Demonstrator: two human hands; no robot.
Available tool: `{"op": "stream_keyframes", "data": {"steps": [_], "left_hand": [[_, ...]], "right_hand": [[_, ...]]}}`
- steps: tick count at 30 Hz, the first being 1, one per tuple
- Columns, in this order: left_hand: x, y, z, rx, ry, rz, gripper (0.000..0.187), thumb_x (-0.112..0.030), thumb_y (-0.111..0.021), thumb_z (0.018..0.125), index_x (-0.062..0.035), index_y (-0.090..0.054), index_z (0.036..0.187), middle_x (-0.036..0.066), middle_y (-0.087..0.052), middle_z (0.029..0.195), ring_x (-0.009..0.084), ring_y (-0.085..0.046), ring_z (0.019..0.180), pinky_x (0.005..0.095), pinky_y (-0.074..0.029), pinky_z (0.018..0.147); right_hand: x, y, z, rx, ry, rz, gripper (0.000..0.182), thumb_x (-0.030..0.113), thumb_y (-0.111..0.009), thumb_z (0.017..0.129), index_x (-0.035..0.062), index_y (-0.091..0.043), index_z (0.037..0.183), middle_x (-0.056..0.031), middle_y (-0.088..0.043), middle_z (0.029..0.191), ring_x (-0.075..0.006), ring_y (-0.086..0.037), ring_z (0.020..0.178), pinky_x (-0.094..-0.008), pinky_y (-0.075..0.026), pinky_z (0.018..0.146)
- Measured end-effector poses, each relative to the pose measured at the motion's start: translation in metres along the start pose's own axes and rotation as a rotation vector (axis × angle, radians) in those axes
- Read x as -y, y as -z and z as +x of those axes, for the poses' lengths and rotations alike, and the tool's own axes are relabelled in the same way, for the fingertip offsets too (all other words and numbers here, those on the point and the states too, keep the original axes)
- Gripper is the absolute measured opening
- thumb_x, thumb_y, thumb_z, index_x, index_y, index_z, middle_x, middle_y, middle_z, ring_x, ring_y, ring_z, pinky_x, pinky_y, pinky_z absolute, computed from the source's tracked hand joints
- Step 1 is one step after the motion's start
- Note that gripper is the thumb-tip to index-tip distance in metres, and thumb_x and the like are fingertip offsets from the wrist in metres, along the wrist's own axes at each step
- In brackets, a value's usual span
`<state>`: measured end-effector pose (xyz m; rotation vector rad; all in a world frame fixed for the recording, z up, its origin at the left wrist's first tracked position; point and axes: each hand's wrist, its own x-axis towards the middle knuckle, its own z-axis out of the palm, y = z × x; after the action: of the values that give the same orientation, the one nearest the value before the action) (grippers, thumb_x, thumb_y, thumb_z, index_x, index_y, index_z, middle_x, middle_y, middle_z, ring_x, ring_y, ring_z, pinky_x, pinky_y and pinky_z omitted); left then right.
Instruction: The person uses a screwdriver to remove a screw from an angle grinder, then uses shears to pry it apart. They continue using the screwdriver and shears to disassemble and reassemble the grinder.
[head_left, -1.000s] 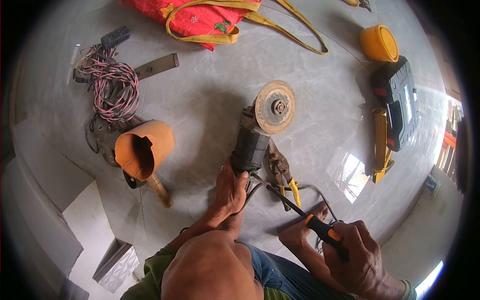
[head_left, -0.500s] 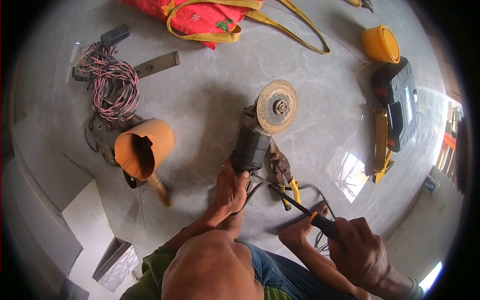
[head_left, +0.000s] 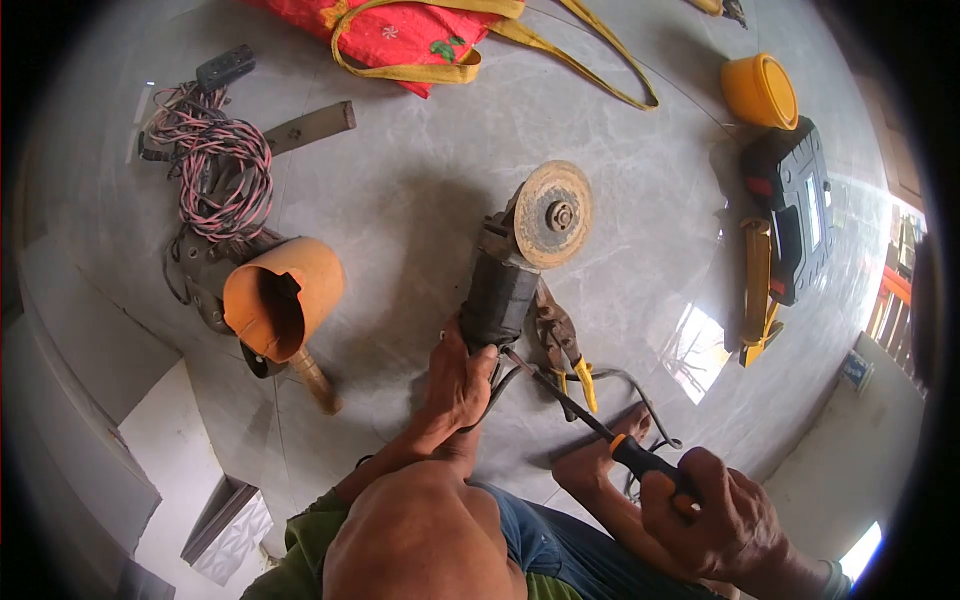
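Gripping an angle grinder (head_left: 497, 300) at centre with left hand (head_left: 462, 385), screwdriver (head_left: 640, 459) at lower right with right hand (head_left: 715, 515), apparently screwdriving at the grinder's rear, needing steady alignment.

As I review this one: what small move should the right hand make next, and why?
Probably a slight twist of the screwdriver, without pulling back: the right hand already grips it, its tip appears to meet the rear end of the angle grinder, and the left hand holds that end.
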<state>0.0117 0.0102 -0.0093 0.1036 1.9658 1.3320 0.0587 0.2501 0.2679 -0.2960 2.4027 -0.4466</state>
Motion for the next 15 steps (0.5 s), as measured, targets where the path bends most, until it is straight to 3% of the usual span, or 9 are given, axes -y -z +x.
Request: {"op": "stream_keyframes", "data": {"steps": [4,6,7,9,10,12,15], "left_hand": [[-0.001,0.003,0.002,0.035,0.012,-0.047,0.078,-0.042,-0.056,0.089,0.0111,-0.033,0.142,0.033,-0.062,0.111,0.0495,-0.063,0.102,0.0508,-0.05,0.089],[0.006,0.003,0.001,0.022,-0.066,-0.024,0.076,-0.039,-0.061,0.086,0.0098,-0.038,0.139,0.026,-0.064,0.108,0.0361,-0.066,0.094,0.0437,-0.051,0.088],[0.007,0.002,0.001,0.023,-0.065,-0.024,0.076,-0.039,-0.061,0.086,0.0098,-0.038,0.139,0.026,-0.064,0.108,0.0361,-0.066,0.094,0.0437,-0.051,0.088],[0.008,0.001,0.002,-0.028,-0.266,0.14,0.073,-0.03,-0.069,0.083,0.0092,-0.039,0.137,0.024,-0.064,0.106,0.0353,-0.066,0.093,0.0442,-0.052,0.087],[0.007,0.0,0.002,-0.028,-0.265,0.14,0.073,-0.03,-0.069,0.083,0.0092,-0.039,0.137,0.024,-0.064,0.106,0.0353,-0.066,0.093,0.0442,-0.052,0.087],[0.002,-0.002,0.002,-0.029,-0.187,0.111,0.072,-0.025,-0.076,0.082,0.0084,-0.041,0.135,0.022,-0.064,0.104,0.0348,-0.066,0.091,0.0444,-0.052,0.085],[0.008,-0.004,0.001,-0.035,-0.247,0.192,0.081,-0.028,-0.078,0.081,0.0103,-0.034,0.137,0.028,-0.061,0.106,0.0428,-0.065,0.088,0.0487,-0.053,0.079]], "right_hand": [[-0.001,-0.001,0.002,-0.063,-0.094,0.01,0.034,-0.001,-0.077,0.071,0.0022,-0.069,0.104,-0.0134,-0.05,0.091,-0.0135,-0.055,0.063,-0.0262,-0.051,0.048],[-0.001,0.004,0.006,-0.129,0.017,-0.108,0.033,0.0,-0.075,0.075,0.0018,-0.07,0.107,-0.0139,-0.052,0.091,-0.015,-0.058,0.064,-0.0301,-0.054,0.049],[-0.002,0.002,0.006,-0.128,0.017,-0.107,0.033,0.0,-0.075,0.075,0.0018,-0.07,0.107,-0.0139,-0.052,0.091,-0.015,-0.058,0.064,-0.0301,-0.054,0.049],[-0.005,-0.005,0.004,-0.173,0.051,-0.062,0.035,0.0,-0.074,0.077,0.0004,-0.068,0.111,-0.0149,-0.053,0.091,-0.0173,-0.059,0.064,-0.0326,-0.053,0.048],[-0.003,-0.006,0.002,-0.173,0.05,-0.061,0.035,0.0,-0.074,0.077,0.0004,-0.068,0.111,-0.0149,-0.053,0.091,-0.0173,-0.059,0.064,-0.0326,-0.053,0.048],[0.002,-0.008,0.0,-0.132,-0.211,0.242,0.04,0.001,-0.075,0.076,-0.0016,-0.066,0.115,-0.0149,-0.054,0.091,-0.0186,-0.059,0.063,-0.0313,-0.051,0.048],[0.007,-0.007,0.002,-0.126,-0.328,0.264,0.044,0.0,-0.076,0.075,-0.0037,-0.064,0.118,-0.0137,-0.053,0.091,-0.0175,-0.055,0.061,-0.0281,-0.048,0.047]]}}
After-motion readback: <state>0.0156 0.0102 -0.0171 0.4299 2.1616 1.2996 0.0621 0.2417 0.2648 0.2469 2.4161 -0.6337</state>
